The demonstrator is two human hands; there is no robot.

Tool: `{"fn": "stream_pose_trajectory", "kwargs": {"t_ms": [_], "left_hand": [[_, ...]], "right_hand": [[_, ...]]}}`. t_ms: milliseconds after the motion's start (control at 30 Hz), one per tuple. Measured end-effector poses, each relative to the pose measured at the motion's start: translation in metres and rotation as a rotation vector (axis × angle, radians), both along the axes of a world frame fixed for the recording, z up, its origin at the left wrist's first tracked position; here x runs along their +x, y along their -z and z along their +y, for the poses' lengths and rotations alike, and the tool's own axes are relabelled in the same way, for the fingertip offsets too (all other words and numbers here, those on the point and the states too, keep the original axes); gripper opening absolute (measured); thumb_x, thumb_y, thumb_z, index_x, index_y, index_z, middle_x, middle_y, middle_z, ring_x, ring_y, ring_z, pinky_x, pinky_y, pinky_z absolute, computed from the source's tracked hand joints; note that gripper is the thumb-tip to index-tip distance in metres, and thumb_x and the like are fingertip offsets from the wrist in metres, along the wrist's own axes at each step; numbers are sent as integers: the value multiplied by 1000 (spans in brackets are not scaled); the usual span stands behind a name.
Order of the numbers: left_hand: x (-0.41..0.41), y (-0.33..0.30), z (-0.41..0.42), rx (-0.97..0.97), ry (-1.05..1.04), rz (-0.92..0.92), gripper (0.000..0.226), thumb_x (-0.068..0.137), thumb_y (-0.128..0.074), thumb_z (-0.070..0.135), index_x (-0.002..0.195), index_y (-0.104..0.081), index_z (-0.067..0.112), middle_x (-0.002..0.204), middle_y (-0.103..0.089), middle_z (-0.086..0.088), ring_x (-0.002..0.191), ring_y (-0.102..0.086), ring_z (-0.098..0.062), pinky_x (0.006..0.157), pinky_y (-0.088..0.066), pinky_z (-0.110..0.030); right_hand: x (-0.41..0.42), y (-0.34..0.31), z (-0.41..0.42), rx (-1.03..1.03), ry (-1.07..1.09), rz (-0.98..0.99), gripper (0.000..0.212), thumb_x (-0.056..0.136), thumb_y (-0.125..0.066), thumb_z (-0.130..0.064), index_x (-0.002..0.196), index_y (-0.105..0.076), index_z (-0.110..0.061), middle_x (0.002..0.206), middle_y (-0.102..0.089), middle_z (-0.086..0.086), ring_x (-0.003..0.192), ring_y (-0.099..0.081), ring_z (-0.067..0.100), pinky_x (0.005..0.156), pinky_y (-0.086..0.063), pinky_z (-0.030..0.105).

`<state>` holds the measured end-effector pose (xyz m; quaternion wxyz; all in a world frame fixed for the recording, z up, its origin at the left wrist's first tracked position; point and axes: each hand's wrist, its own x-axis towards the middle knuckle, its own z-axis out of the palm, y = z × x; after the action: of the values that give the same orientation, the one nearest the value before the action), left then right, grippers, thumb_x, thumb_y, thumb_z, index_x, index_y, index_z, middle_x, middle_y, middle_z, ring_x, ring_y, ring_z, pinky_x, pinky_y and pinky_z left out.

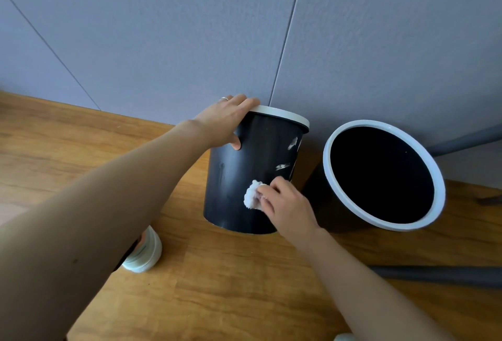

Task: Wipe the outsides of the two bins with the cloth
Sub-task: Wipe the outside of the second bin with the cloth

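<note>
Two black bins with white rims stand on the wooden floor against a grey wall. The left bin (233, 185) tilts away from me, and my left hand (226, 120) grips its rim, thumb pressed on the side. My right hand (285, 204) presses a crumpled white cloth (252, 194) against the lower front of this bin. White smears (282, 166) mark its side above the cloth. The right bin (380, 177) stands apart to the right, its dark inside facing me.
A white shoe (144, 253) rests on the floor near the left bin's base. Grey metal legs (440, 275) run along the floor at the right, with another bar (467, 142) behind the right bin. The wall (244, 28) is close behind both bins.
</note>
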<state>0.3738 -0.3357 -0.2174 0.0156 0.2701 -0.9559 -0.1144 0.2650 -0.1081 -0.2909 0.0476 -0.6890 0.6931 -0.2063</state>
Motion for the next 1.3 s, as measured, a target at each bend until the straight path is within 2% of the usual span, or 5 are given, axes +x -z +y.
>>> {"fn": "stream_pose_trajectory", "kwargs": {"t_ms": [267, 533, 667, 967, 1300], "left_hand": [[-2, -2, 0, 12, 12, -14, 104, 59, -90, 23, 143, -28, 24, 128, -45, -6, 116, -43, -31, 95, -36, -35], [0, -3, -4, 90, -18, -18, 104, 57, -90, 15, 142, -30, 27, 126, -43, -6, 116, -41, -30, 94, -35, -33], [-8, -2, 3, 90, -76, -18, 94, 57, -84, 21, 135, -32, 23, 123, -43, -4, 117, -40, -30, 97, -42, -48], [-13, 1, 6, 192, -165, 25, 101, 47, -89, 41, 129, -31, 49, 106, -39, -2, 104, -29, -26, 88, -40, -46], [-3, 0, 1, 231, -150, 59, 94, 53, -89, 33, 131, -36, 41, 113, -40, 1, 109, -31, -27, 92, -38, -43]], "right_hand": [[7, 14, 29, 174, -303, 56, 6, 82, -69, -13, 85, -65, -17, 78, -50, -1, 64, -47, 9, 46, -44, 18], [-14, 15, 33, 139, -121, -60, 14, 94, -58, -16, 103, -68, -15, 96, -58, 0, 83, -56, 9, 66, -54, 19], [-13, 17, 31, 131, -102, -91, 15, 91, -64, -13, 105, -69, -15, 97, -60, 2, 85, -57, 12, 67, -54, 19], [-14, 28, 31, 103, 61, -237, 24, 90, -65, -16, 114, -69, -14, 102, -57, 0, 95, -55, 13, 76, -55, 29], [18, 45, 39, -9, 190, -282, 40, 85, -73, -14, 122, -65, -26, 102, -56, 1, 93, -53, 18, 67, -54, 30]]}}
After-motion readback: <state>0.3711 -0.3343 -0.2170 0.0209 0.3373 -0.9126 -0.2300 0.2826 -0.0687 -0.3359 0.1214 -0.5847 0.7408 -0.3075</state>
